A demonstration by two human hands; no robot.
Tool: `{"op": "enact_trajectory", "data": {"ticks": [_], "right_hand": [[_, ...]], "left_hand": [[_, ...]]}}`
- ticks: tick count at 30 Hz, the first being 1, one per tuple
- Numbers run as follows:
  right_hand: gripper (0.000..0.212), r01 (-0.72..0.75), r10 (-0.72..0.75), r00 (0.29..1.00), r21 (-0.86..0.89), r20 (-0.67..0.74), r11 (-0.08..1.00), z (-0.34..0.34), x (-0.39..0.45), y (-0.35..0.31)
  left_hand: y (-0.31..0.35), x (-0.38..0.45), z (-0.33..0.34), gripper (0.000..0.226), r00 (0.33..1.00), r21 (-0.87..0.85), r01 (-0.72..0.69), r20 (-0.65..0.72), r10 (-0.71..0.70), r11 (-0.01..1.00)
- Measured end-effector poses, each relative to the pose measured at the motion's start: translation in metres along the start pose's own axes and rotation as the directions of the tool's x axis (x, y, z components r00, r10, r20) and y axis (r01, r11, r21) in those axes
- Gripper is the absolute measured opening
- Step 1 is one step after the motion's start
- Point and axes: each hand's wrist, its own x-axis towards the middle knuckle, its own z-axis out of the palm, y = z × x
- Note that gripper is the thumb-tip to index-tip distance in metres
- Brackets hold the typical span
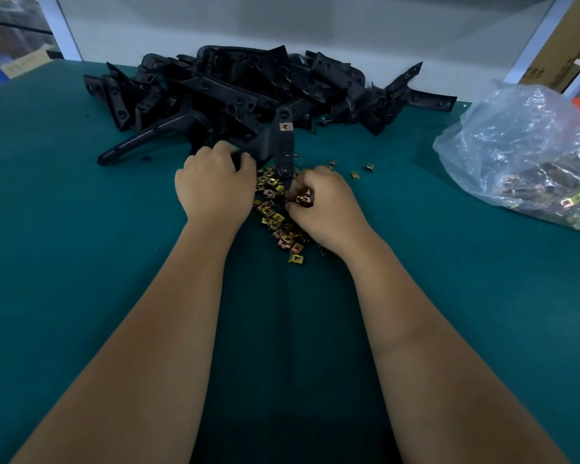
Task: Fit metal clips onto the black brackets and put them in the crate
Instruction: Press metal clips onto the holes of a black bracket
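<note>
Gripping one bracket [283,147], the left hand [215,187]; right hand [323,204] pinches clips [277,222], too many to count, on the table [81,229].

I can't see the fingertips of my left hand [215,185], curled out of sight around the bracket [283,149], and my right hand [322,205] covers part of the clips [275,222] at mid-frame, so what its fingers pinch is unclear. The bag [529,152] is cut off by the right edge, its contents blurred behind crinkled plastic. Boxes [563,51] in the upper right run out of frame, their print too small to read.
</note>
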Motion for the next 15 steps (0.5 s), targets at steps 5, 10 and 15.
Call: {"op": "enact_trajectory", "data": {"ticks": [5, 10, 15], "right_hand": [[0.023, -0.144, 0.218, 0.967, 0.423, -0.132, 0.894, -0.008, 0.001, 0.001], [0.028, -0.158, 0.316, 0.943, 0.695, -0.104, 0.701, -0.014, 0.003, 0.006], [0.022, -0.151, 0.371, 0.927, 0.851, -0.055, 0.503, -0.015, 0.006, 0.008]], "left_hand": [[-0.001, 0.0, -0.001, 0.04, 1.0, -0.027, 0.029, -0.006, -0.029, 0.999], [0.002, -0.001, -0.002, 0.042, 1.0, -0.024, 0.015, 0.025, -0.014, 1.0], [0.003, -0.002, -0.001, 0.043, 0.999, 0.001, -0.008, 0.048, 0.008, 1.0]]}}
